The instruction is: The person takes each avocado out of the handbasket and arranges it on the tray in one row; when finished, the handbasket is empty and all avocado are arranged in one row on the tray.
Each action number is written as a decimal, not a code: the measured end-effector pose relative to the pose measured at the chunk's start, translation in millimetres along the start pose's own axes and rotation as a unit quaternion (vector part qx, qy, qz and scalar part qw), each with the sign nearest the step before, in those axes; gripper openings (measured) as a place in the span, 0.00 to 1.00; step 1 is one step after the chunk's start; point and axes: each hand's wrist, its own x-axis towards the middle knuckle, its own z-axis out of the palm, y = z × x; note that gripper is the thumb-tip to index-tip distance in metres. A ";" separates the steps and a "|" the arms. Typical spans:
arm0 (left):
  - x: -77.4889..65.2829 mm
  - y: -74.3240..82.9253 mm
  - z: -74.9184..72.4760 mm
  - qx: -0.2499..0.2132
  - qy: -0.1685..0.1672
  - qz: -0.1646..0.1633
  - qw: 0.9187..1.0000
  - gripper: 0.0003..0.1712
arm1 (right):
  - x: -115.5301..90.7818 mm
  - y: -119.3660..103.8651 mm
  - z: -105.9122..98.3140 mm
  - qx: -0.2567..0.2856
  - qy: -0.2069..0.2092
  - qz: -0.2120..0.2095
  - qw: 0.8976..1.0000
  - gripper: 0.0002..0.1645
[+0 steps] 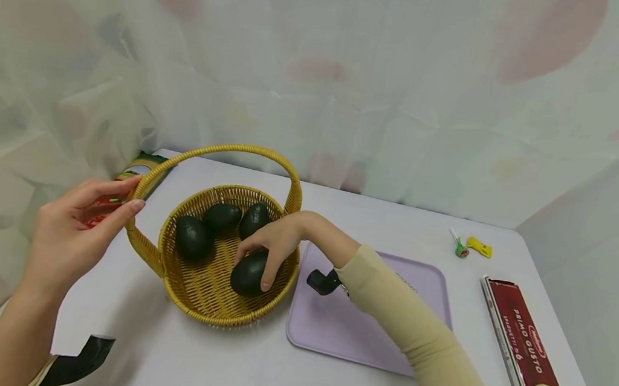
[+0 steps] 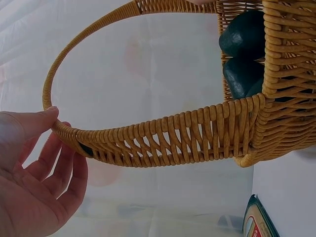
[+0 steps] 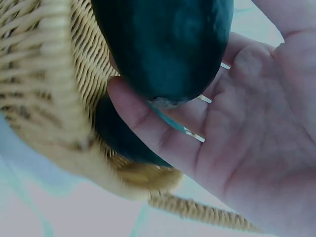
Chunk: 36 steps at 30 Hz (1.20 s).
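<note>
A yellow wicker basket (image 1: 191,305) with a tall arched handle (image 1: 236,148) stands left of the middle of the table. My left hand (image 1: 75,223) pinches the handle's left side between thumb and fingers, as the left wrist view also shows. Inside the basket, my right hand (image 1: 278,245) grips a dark green avocado (image 1: 248,275) near the right wall. In the right wrist view this avocado (image 3: 165,44) lies against the curled fingers. Several more avocados (image 1: 194,237) rest toward the back and left of the basket.
A lilac tray (image 1: 325,339) lies right of the basket, under the right forearm. Farther right are a lollipop (image 1: 460,248), a small yellow packet (image 1: 480,247) and a red spaghetti box (image 1: 526,349). Behind the left hand is a green and red bag (image 1: 142,168).
</note>
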 end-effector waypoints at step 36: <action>0.6 -1.4 -0.3 -0.010 0.010 -0.005 1.000 0.20 | -113.3 77.3 85.9 0.274 0.294 0.086 0.911 0.35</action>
